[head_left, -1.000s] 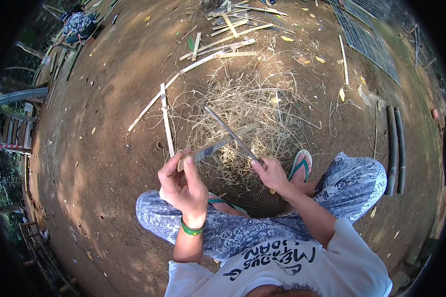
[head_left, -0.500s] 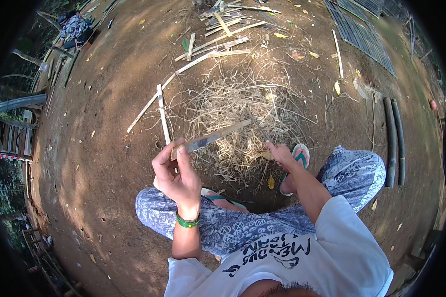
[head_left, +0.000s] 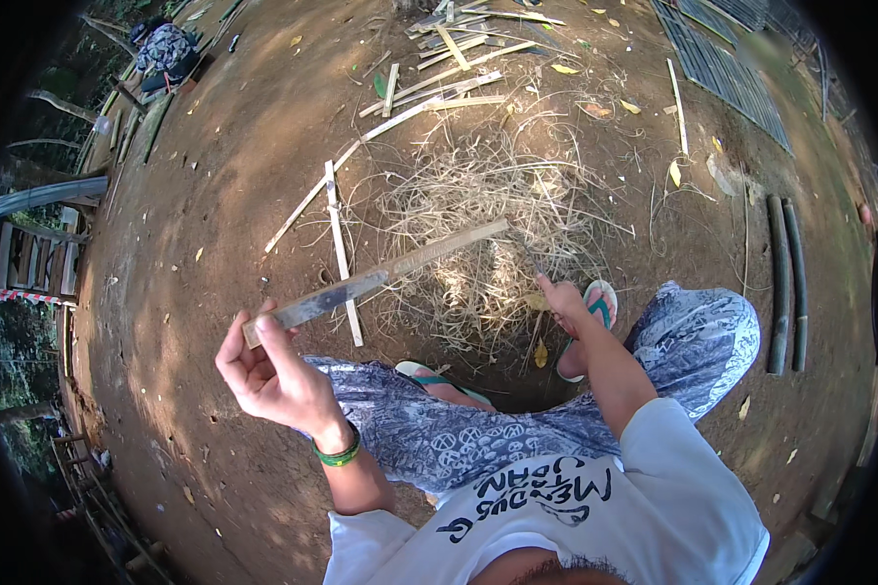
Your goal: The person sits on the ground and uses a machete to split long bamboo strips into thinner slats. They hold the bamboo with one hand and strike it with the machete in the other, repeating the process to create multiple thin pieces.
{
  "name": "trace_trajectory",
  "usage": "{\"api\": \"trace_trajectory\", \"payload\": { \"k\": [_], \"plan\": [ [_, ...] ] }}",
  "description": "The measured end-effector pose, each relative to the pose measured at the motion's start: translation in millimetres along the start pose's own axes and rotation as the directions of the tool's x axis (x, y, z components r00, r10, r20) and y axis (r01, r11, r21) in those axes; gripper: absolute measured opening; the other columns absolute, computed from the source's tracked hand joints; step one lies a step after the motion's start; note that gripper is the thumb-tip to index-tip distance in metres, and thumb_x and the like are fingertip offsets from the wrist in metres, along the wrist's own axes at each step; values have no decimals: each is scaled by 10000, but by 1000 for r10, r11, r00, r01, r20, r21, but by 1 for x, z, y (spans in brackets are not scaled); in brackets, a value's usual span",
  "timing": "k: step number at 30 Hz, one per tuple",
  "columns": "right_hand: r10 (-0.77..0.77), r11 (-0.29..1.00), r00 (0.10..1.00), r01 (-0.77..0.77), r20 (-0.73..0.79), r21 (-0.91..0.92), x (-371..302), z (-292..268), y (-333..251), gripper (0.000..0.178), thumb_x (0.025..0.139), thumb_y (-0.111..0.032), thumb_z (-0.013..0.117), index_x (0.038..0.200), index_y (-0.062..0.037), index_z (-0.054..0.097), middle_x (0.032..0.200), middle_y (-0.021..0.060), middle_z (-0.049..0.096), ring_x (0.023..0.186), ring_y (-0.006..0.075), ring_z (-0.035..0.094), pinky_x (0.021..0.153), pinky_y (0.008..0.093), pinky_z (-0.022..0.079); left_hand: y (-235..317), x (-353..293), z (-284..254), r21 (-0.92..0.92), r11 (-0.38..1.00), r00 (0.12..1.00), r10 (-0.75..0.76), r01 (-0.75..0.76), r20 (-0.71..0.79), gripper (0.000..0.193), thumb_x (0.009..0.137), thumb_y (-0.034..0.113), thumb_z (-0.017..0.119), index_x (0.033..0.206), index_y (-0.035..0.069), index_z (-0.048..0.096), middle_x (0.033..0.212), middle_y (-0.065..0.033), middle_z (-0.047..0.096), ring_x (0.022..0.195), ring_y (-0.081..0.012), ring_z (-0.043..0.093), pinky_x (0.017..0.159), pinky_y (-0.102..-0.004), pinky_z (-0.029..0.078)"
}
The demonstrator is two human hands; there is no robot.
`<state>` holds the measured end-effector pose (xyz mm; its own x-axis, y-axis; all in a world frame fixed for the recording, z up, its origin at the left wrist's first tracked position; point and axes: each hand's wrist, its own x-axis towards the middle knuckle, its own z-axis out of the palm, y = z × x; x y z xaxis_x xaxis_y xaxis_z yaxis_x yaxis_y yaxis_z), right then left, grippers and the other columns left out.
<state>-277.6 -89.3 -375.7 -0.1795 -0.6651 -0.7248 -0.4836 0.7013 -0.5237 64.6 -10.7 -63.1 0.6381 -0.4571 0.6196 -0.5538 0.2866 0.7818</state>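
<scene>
My left hand [head_left: 278,380] pinches the near end of a flat bamboo strip [head_left: 400,266] between thumb and fingers. Dark grey patches mark the strip's near half; its far half is pale. It slants up to the right, its far end over a heap of thin bamboo shavings [head_left: 434,200]. My right hand [head_left: 561,300] is closed beside the heap, near my right foot. A thin dark sliver shows past its fingers, too small to name, and the rest of what it grips is hidden.
Split bamboo pieces [head_left: 458,86] lie scattered beyond the heap. One pale strip [head_left: 341,255] lies left of it. Two dark poles [head_left: 778,283] are at the right, and a slatted bamboo panel [head_left: 722,73] lies far right. A person [head_left: 166,51] crouches far left.
My left hand has moved left and slightly down, drawing the bamboo strip back, so more of its length shows. My right hand stays nearly in place. The whole view has shifted slightly.
</scene>
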Motion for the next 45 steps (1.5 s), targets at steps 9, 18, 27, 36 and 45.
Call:
{"api": "trace_trajectory", "payload": {
  "k": [9, 18, 27, 36, 45],
  "plan": [
    [-76, 879, 988, 1, 137, 478, -48, 46, -56, 655, 965, -645, 496, 829, -9, 568, 592, 47, 502, 500, 156, 536, 446, 349, 430, -21, -18, -2, 159, 986, 993, -71, 54, 99, 113, 955, 42, 635, 967, 12, 527, 886, -126, 692, 741, -105, 668, 606, -234, 598],
    [-590, 806, 807, 587, 25, 71, -99, 86, -70, 641, 955, -580, 567, 755, 28, 603, 603, 163, 576, 601, 337, 600, 598, 447, 463, -26, -3, 21, 322, 927, 976, -216, 192, 39, 164, 846, 52, 666, 843, 11, 507, 650, 14, 454, 583, -70, 378, 514, -245, 379],
    [-154, 988, 988, 154, 25, 0, -20, 71, -23, 652, 952, -604, 535, 827, 24, 657, 692, 172, 648, 698, 349, 655, 693, 460, 512, -31, 8, 28, 362, 916, 968, -225, 172, 109, 153, 843, 54, 665, 841, -21, 531, 656, -10, 500, 586, -74, 513, 536, -261, 500],
    [-60, 997, 997, 57, 57, 53, -11, 69, -2, 701, 972, -625, 473, 838, 36, 660, 696, 174, 641, 627, 277, 657, 625, 410, 517, -54, 16, 24, 354, 907, 941, -298, 228, 158, 114, 874, 19, 630, 874, -29, 526, 768, -49, 562, 654, -88, 583, 613, -259, 587],
    [-405, 888, 898, 341, -175, -309, 44, 69, 41, 697, 932, -650, 527, 732, 13, 598, 607, 133, 596, 554, 261, 617, 541, 415, 499, -51, 19, 7, 298, 941, 954, -227, 162, 197, 127, 869, 18, 631, 852, -5, 507, 684, 0, 509, 587, -66, 536, 538, -257, 557]
  ]
}}
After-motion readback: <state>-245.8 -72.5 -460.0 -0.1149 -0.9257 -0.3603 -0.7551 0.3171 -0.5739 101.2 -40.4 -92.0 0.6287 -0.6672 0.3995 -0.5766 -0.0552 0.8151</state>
